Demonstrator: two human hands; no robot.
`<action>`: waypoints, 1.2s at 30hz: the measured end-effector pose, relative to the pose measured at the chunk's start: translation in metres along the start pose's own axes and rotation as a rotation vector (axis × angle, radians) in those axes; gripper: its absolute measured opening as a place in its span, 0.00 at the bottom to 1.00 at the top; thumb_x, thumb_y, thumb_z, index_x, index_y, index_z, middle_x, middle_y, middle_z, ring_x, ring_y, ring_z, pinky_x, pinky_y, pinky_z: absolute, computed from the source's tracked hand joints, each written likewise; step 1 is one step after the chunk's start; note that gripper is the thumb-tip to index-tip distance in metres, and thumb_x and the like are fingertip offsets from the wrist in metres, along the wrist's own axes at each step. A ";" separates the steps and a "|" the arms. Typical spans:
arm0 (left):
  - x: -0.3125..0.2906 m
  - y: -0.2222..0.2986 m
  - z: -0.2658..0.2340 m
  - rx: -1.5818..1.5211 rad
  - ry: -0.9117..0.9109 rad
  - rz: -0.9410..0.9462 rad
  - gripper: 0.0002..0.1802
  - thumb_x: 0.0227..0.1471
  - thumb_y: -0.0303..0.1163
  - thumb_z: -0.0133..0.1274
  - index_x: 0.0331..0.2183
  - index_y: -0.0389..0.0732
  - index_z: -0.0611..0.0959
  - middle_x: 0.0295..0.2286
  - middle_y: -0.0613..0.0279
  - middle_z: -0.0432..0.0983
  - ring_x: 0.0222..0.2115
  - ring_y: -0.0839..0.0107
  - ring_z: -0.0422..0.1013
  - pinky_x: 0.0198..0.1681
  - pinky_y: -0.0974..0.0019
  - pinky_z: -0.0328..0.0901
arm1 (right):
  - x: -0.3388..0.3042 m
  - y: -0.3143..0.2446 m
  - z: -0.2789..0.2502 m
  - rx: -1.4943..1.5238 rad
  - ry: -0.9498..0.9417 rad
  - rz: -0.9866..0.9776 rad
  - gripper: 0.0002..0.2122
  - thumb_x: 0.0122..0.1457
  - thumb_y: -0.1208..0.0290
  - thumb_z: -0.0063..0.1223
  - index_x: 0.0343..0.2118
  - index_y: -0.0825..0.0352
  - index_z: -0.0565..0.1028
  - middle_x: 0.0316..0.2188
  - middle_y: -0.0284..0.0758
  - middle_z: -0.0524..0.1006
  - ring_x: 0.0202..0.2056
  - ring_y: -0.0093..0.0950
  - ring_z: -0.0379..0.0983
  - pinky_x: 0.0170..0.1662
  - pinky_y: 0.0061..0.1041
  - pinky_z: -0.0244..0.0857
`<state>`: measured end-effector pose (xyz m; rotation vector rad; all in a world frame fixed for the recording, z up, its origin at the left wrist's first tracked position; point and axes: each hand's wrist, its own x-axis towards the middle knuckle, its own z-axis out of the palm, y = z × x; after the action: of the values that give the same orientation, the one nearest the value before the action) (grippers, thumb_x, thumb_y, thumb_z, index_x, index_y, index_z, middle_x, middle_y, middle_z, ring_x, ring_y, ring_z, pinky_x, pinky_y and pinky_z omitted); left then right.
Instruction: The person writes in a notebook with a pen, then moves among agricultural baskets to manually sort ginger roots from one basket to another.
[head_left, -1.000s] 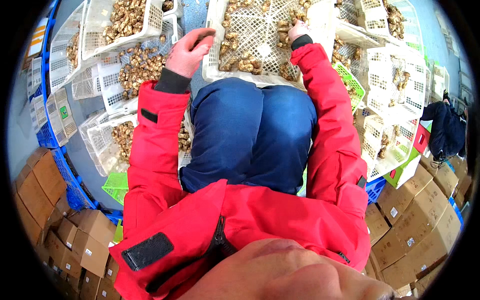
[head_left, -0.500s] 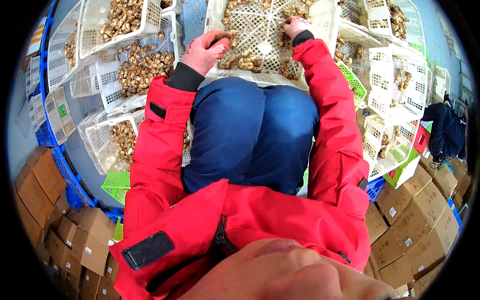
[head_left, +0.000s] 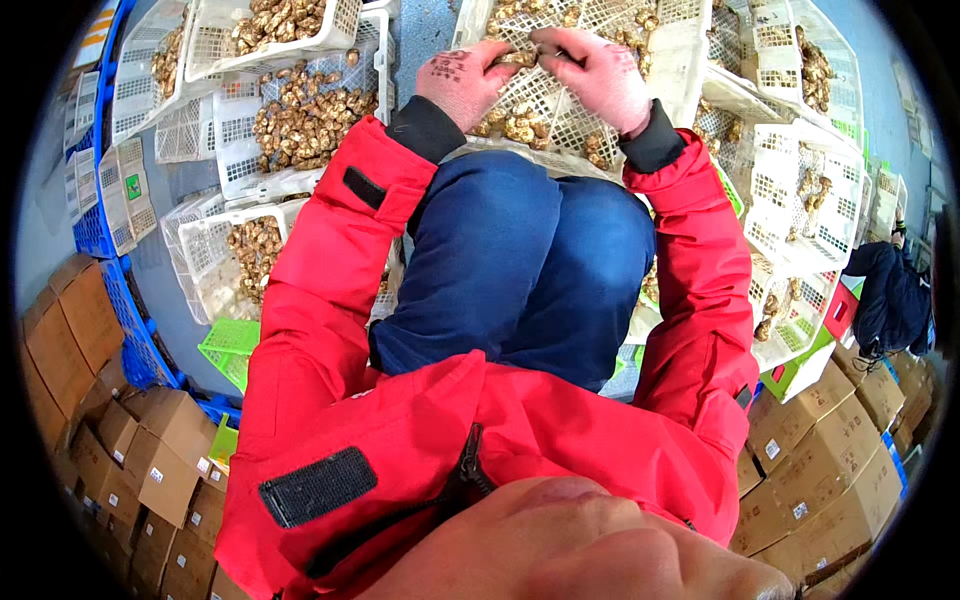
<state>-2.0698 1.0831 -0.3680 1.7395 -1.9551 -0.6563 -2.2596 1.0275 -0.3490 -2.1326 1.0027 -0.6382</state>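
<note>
In pink gloves with dark printing, my two hands meet over a white lattice crate (head_left: 560,118) in front of my knees. Between them is a brown-and-cream mushroom (head_left: 521,58). My left hand (head_left: 462,82) is closed, pinching it between thumb and fingers. From the other side my right hand (head_left: 597,78) closes in with bent fingers, its fingertips at the mushroom's end. Beneath the hands, more mushrooms (head_left: 520,126) lie scattered on the crate's lattice bottom. My palms face away, so part of the grip is hidden.
White crates of mushrooms (head_left: 310,125) stand on the left, and several more crates (head_left: 805,200) on the right. A green basket (head_left: 230,350) sits at lower left. Cardboard boxes (head_left: 820,470) are stacked at both sides. At the far right a person in dark clothes (head_left: 885,290) is partly visible.
My hands have come together from opposite sides of the crate, the right moving leftward and the left rightward. A mushroom is now held between them. The view has shifted slightly.
</note>
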 end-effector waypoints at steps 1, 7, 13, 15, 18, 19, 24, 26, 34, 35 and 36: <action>0.000 -0.004 0.000 -0.169 -0.083 -0.108 0.18 0.47 0.36 0.49 0.41 0.39 0.74 0.30 0.57 0.75 0.26 0.73 0.72 0.26 0.70 0.64 | 0.001 0.002 -0.007 0.062 -0.031 0.172 0.14 0.49 0.65 0.49 0.41 0.58 0.72 0.27 0.37 0.74 0.27 0.25 0.71 0.33 0.22 0.64; -0.012 -0.014 -0.004 -1.181 -0.223 -0.505 0.18 0.52 0.32 0.46 0.44 0.34 0.71 0.32 0.58 0.75 0.25 0.80 0.70 0.19 0.81 0.62 | -0.002 0.087 -0.037 0.697 0.238 0.407 0.12 0.55 0.69 0.46 0.40 0.70 0.71 0.30 0.32 0.74 0.29 0.19 0.70 0.33 0.18 0.66; -0.051 -0.027 -0.038 -1.075 -0.071 -0.599 0.19 0.54 0.35 0.43 0.45 0.35 0.70 0.33 0.59 0.73 0.27 0.80 0.68 0.23 0.82 0.61 | -0.008 0.142 -0.025 0.048 0.201 0.584 0.11 0.51 0.63 0.47 0.33 0.62 0.75 0.20 0.31 0.74 0.26 0.16 0.70 0.27 0.19 0.62; -0.087 -0.040 -0.068 -1.060 0.023 -0.676 0.21 0.53 0.36 0.44 0.46 0.34 0.68 0.33 0.58 0.73 0.26 0.79 0.68 0.23 0.80 0.61 | -0.009 0.149 -0.016 -0.262 0.063 0.533 0.14 0.49 0.57 0.44 0.32 0.60 0.76 0.25 0.38 0.77 0.30 0.29 0.73 0.36 0.28 0.65; -0.163 -0.060 -0.118 -0.860 0.290 -0.757 0.20 0.54 0.36 0.43 0.47 0.36 0.68 0.31 0.60 0.72 0.25 0.78 0.68 0.22 0.80 0.61 | -0.014 0.188 0.015 -0.724 -0.274 0.576 0.21 0.50 0.51 0.45 0.33 0.66 0.76 0.30 0.43 0.76 0.35 0.32 0.73 0.39 0.32 0.64; -0.210 -0.097 -0.132 -0.887 0.333 -0.789 0.20 0.54 0.35 0.44 0.46 0.36 0.68 0.31 0.61 0.72 0.24 0.77 0.68 0.21 0.79 0.61 | -0.015 0.175 0.031 -0.789 -0.256 0.598 0.23 0.49 0.48 0.45 0.33 0.66 0.76 0.32 0.45 0.75 0.38 0.39 0.71 0.42 0.36 0.63; -0.381 -0.196 -0.167 -0.218 0.338 -0.972 0.28 0.46 0.32 0.53 0.48 0.33 0.64 0.41 0.52 0.67 0.38 0.69 0.67 0.37 0.70 0.65 | 0.001 0.157 0.046 -0.719 -0.399 0.669 0.18 0.47 0.59 0.46 0.36 0.67 0.75 0.39 0.42 0.73 0.42 0.35 0.70 0.45 0.31 0.63; -0.338 -0.182 -0.152 -0.089 0.424 -0.801 0.28 0.46 0.30 0.52 0.48 0.33 0.64 0.43 0.51 0.65 0.42 0.66 0.64 0.45 0.68 0.61 | -0.002 0.142 0.023 -0.597 -0.248 0.646 0.15 0.45 0.60 0.49 0.31 0.64 0.77 0.34 0.41 0.75 0.36 0.32 0.73 0.40 0.28 0.65; -0.073 -0.058 -0.070 -1.267 -0.168 -0.313 0.28 0.54 0.38 0.43 0.52 0.37 0.58 0.48 0.48 0.61 0.46 0.59 0.63 0.44 0.63 0.64 | 0.032 -0.019 -0.005 0.080 -0.031 0.020 0.14 0.49 0.61 0.49 0.37 0.63 0.73 0.26 0.38 0.76 0.29 0.30 0.73 0.33 0.25 0.66; -0.051 -0.041 -0.056 -1.372 -0.195 -0.328 0.28 0.53 0.38 0.44 0.53 0.38 0.58 0.47 0.50 0.62 0.45 0.60 0.64 0.44 0.62 0.64 | 0.032 -0.029 0.003 0.039 -0.031 -0.003 0.15 0.48 0.61 0.49 0.38 0.62 0.72 0.27 0.38 0.76 0.29 0.31 0.74 0.33 0.26 0.66; -0.035 -0.032 -0.044 -1.411 -0.203 -0.366 0.27 0.53 0.38 0.44 0.52 0.38 0.59 0.45 0.53 0.64 0.43 0.63 0.65 0.44 0.61 0.65 | 0.032 -0.038 0.009 0.005 -0.033 -0.029 0.16 0.48 0.61 0.49 0.40 0.62 0.72 0.28 0.39 0.76 0.30 0.31 0.74 0.33 0.27 0.66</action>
<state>-2.0143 1.1126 -0.3534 1.0344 -0.7044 -1.7842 -2.2173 1.0229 -0.3217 -2.1506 0.9526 -0.6165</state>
